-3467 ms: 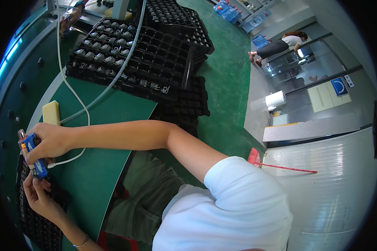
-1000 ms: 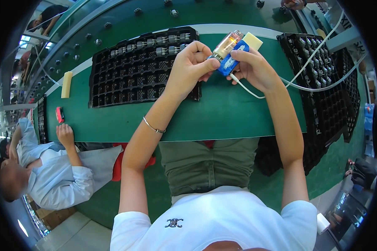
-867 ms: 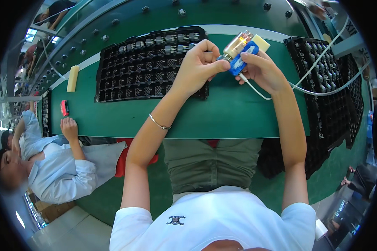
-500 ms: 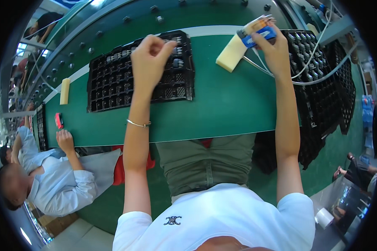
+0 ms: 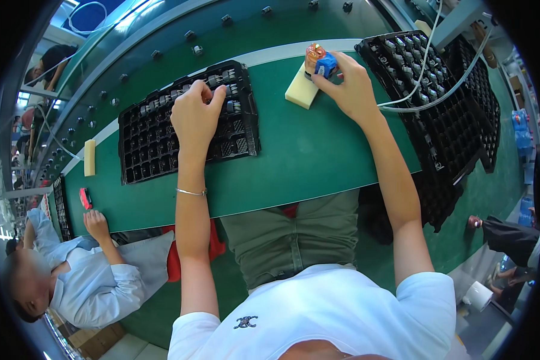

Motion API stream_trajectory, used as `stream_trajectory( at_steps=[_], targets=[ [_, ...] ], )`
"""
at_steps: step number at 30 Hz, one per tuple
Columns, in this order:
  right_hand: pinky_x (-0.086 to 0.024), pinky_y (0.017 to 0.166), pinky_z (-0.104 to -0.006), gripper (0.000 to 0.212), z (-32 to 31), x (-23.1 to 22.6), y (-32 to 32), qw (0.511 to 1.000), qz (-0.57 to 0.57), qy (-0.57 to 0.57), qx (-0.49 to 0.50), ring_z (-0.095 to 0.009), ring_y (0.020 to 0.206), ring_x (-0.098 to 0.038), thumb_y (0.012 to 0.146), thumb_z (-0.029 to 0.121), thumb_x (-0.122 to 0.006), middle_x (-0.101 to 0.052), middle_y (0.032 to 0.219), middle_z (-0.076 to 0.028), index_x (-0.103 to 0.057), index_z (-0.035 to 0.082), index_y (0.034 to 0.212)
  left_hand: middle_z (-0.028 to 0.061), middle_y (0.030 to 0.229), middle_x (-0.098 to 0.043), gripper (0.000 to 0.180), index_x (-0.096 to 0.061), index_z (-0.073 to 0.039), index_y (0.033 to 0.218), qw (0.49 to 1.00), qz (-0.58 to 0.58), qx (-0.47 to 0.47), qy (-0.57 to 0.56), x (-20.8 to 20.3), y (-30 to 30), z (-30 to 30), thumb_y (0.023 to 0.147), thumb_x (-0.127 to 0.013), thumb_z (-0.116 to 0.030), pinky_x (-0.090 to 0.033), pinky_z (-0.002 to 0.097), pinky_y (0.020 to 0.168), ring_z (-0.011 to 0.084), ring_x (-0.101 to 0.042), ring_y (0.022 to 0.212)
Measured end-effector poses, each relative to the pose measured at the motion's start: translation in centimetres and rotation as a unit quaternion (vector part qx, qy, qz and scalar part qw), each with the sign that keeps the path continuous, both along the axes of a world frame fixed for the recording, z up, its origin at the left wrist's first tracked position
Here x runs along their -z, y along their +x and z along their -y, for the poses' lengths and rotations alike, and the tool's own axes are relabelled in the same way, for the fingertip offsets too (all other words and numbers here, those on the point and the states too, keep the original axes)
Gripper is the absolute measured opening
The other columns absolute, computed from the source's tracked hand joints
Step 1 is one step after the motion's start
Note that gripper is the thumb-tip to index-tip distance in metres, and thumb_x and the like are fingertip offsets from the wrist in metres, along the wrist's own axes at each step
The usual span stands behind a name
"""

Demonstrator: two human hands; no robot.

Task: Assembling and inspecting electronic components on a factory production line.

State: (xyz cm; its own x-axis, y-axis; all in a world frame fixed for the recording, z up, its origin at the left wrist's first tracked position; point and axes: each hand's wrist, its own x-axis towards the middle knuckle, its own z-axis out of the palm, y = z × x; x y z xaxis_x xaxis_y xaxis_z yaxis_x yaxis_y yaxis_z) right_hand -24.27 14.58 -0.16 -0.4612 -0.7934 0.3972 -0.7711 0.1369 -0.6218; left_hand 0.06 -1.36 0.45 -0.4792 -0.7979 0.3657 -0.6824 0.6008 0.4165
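My left hand (image 5: 195, 117) hovers over a black compartment tray (image 5: 156, 147) on the green table, its fingers curled toward the thumb. Whether a small part sits in that pinch is hidden. Small metallic parts (image 5: 231, 107) lie in the tray's far and right pockets. In my right hand (image 5: 353, 90) is a small object with a blue side and a clear orange end (image 5: 319, 61), gripped between thumb and fingers; I cannot make out its kind. It is above the far end of a pale yellow block (image 5: 302, 90).
More black trays (image 5: 411, 72), filled with metallic parts, overlap the table's right edge, with a pale cable (image 5: 423, 108) across them. Along the back runs a green surface (image 5: 246, 39) carrying spaced small parts. At left, a co-worker (image 5: 96, 282) sits near a red object (image 5: 85, 198) and another yellow block (image 5: 89, 157).
My right hand has brought the blue and orange object leftward and tilted it over the yellow block. The left hand stays over the tray, its fingers still curled. The whole view has shifted slightly.
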Motion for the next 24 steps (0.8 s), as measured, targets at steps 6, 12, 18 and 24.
stream_trajectory(
  at_steps=[6, 12, 18, 24],
  targets=[
    [-0.051, 0.076, -0.0330, 0.048, 0.0, 0.3, -0.2, 1.000, 0.001, 0.001, -0.004, -0.024, 0.089, -0.064, 0.078, 0.027, -0.073, -0.066, 0.107, -0.013, -0.062, 0.000, 0.116, 0.0101, 0.064, -0.064, 0.038, -0.059, -0.006, 0.071, 0.996, 0.061, -0.056, -0.035, 0.1, 0.6, 0.9, 0.082, -0.067, -0.041, -0.049, 0.0411, 0.058, 0.0310, -0.064, 0.063],
    [-0.051, 0.076, -0.0326, 0.048, 0.1, 0.1, 0.0, 1.000, -0.010, 0.000, -0.001, -0.025, 0.089, -0.064, 0.078, 0.027, -0.072, -0.066, 0.107, -0.014, -0.062, -0.001, 0.116, 0.0126, 0.069, -0.065, 0.037, -0.061, -0.007, 0.073, 0.993, 0.068, -0.093, -0.014, 0.2, 1.3, 1.9, 0.083, -0.066, -0.042, -0.050, 0.0429, 0.061, 0.0329, -0.065, 0.071],
    [-0.051, 0.076, -0.0322, 0.048, 0.0, 0.4, 0.1, 1.000, -0.011, -0.004, -0.005, -0.025, 0.089, -0.064, 0.079, 0.027, -0.072, -0.065, 0.106, -0.014, -0.062, -0.001, 0.116, 0.0086, 0.069, -0.066, 0.038, -0.062, -0.008, 0.075, 0.988, 0.100, -0.112, -0.025, 0.8, 1.8, 2.2, 0.084, -0.066, -0.044, -0.050, 0.0414, 0.062, 0.0300, -0.065, 0.070],
    [-0.051, 0.076, -0.0324, 0.048, -0.2, 0.3, 0.1, 1.000, 0.001, 0.002, -0.004, -0.025, 0.088, -0.064, 0.078, 0.027, -0.072, -0.066, 0.105, -0.013, -0.062, -0.001, 0.116, 0.0095, 0.070, -0.066, 0.036, -0.061, -0.008, 0.076, 0.990, 0.097, -0.103, -0.021, 1.0, 1.6, 2.2, 0.084, -0.066, -0.042, -0.050, 0.0421, 0.063, 0.0314, -0.066, 0.071]
  ],
)
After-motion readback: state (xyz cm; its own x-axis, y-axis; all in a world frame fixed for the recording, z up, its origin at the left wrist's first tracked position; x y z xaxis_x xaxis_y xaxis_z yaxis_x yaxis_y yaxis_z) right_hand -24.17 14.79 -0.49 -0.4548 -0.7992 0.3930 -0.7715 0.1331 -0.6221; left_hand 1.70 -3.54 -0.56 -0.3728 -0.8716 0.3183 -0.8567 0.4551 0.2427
